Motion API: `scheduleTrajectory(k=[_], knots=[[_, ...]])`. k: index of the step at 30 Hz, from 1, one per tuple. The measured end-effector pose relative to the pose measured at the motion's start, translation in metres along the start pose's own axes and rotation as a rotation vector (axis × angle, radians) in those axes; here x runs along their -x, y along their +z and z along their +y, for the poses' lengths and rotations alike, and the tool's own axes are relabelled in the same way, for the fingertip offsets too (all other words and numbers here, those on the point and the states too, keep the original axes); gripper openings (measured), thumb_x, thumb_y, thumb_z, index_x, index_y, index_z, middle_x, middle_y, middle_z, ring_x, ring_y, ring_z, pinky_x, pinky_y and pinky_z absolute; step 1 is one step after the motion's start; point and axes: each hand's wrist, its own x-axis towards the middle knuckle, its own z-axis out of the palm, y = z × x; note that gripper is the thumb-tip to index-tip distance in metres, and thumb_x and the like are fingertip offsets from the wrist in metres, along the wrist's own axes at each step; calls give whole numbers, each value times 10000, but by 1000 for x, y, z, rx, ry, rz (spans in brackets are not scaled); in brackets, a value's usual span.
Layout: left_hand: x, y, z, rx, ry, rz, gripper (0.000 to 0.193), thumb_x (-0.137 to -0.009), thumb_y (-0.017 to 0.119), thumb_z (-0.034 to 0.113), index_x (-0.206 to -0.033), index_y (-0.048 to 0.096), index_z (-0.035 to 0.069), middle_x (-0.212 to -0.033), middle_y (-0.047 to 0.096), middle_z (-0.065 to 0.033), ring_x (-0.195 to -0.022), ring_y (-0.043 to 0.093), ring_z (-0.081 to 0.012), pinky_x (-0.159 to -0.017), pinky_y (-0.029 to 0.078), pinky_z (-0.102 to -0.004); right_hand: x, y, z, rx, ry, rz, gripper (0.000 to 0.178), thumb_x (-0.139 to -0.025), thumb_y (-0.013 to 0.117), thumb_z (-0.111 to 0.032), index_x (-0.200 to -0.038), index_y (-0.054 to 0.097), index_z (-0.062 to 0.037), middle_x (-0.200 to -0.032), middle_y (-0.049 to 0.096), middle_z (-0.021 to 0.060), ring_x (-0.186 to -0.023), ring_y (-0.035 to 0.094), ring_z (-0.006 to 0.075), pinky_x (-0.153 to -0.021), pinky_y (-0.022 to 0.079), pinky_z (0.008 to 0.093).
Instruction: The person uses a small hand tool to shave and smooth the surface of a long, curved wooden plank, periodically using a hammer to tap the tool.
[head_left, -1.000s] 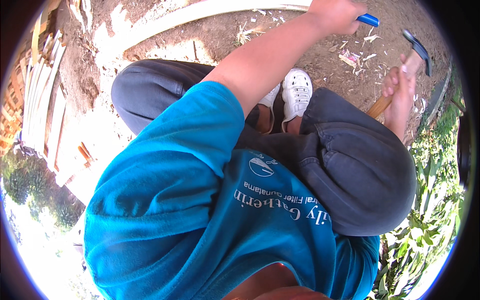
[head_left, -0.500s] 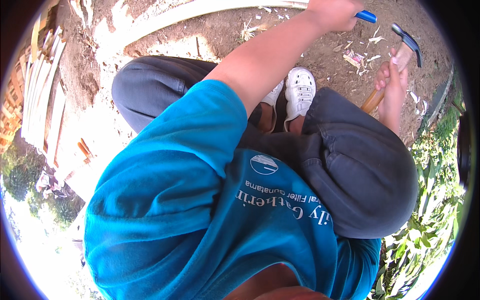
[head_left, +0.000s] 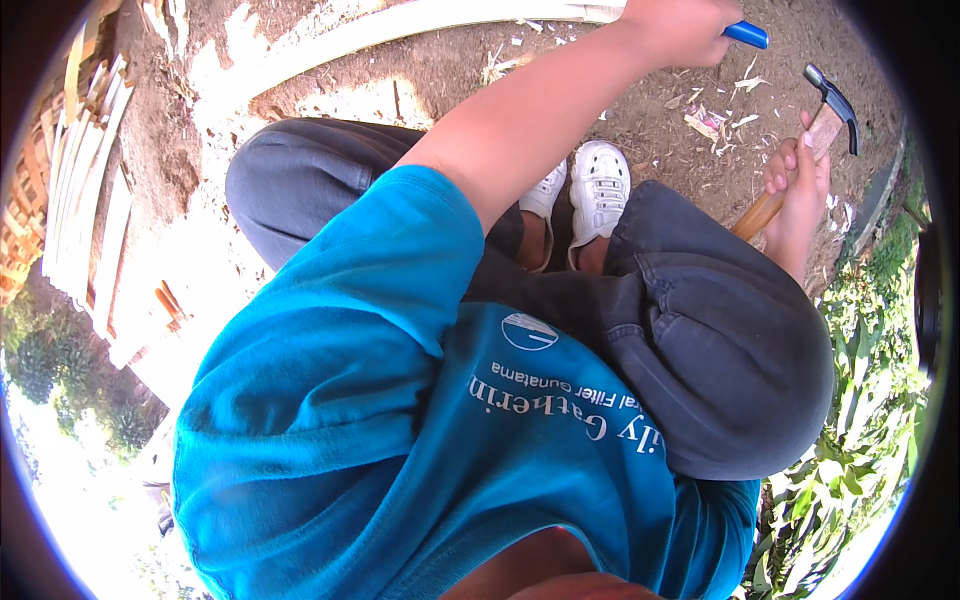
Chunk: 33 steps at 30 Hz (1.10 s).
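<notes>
Bare ground (head_left: 650, 120) spreads around you outdoors, brown in the shade and washed out by sun to the left. Your blue shirt (head_left: 330, 400) fills the lower middle, and your dark trousers (head_left: 740, 370) bend at both knees above it. Green plants (head_left: 850, 430) crowd the right edge; at far left, pale strips (head_left: 85, 190) lie bunched just beside an orange-brown weave (head_left: 25, 220). One long strip (head_left: 400, 22) curves across the top, reaching to your left forearm; whether the hand touches it, you cannot tell. Your white shoes (head_left: 598, 190) sit side by side between your knees.

Your right hand (head_left: 800, 180) is beyond your right knee, its fingers wrapped around the wooden shaft of a hammer (head_left: 838, 102). The metal head stands clear above that hand, and the shaft's lower end passes behind your knee. Your left hand (head_left: 685, 30), at the top edge, is closed on a blue handle (head_left: 746, 35), which sticks out rightward. Near it lie a reddish scrap (head_left: 705, 122) and small pale shavings (head_left: 745, 85).
</notes>
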Motion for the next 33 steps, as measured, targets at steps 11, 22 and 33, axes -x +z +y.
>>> scheduleTrajectory(k=[11, 22, 33], knots=[[-9, 15, 3, 55, 43, 44, 122, -816, 666, 148, -910, 658, 69, -832, 716, -208, -794, 713, -417, -731, 581, -529, -6, -14, -20, -79, -111, 55, 379, -1085, 549, -215, -1410, 489, -30, -787, 453, -15, -580, 401, 53, -513, 356, 225], [-5, 17, -4, 0, -38, -34, 129, -830, 632, 143, -926, 697, 87, -852, 727, -207, -818, 717, -421, -747, 580, -534, 2, 2, -2, 208, 114, -151, 394, -1075, 569, -230, -1408, 499, -32, -791, 461, -28, -562, 413, 46, -487, 356, 219], [0, 8, -8, -49, -69, -92, 164, -850, 601, 143, -959, 720, 117, -879, 737, -197, -843, 724, -406, -768, 580, -537, -9, 16, 6, 33, 7, -22, 419, -1062, 596, -262, -1413, 511, -51, -775, 448, -44, -563, 421, 33, -482, 358, 213]])
